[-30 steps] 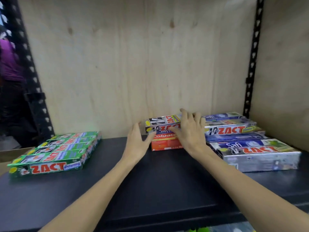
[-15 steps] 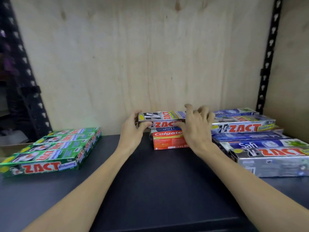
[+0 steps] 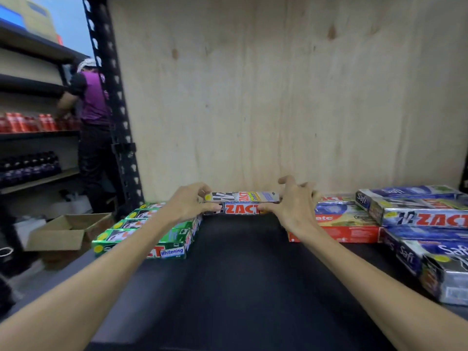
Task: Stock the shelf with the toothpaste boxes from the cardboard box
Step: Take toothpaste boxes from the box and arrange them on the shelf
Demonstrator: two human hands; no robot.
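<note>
A silver Zact toothpaste box is held at the back middle of the dark shelf, lengthwise between my hands. My left hand pinches its left end with thumb and curled fingers. My right hand grips its right end, thumb in front and fingers arched over the top. Green Zact boxes lie in a row at the left. A red Colgate box lies to the right, beside stacked silver Zact and blue Safi boxes. An open cardboard box sits low at the left.
A plywood back panel closes the shelf behind. A black slotted upright stands at the left. Beyond it a person in a purple top works at another shelf holding red cans and dark bottles.
I have lifted the silver Zact box off the Colgate stack and carried it left, toward the green boxes. My view has swung left, showing the other shelf and the person.
</note>
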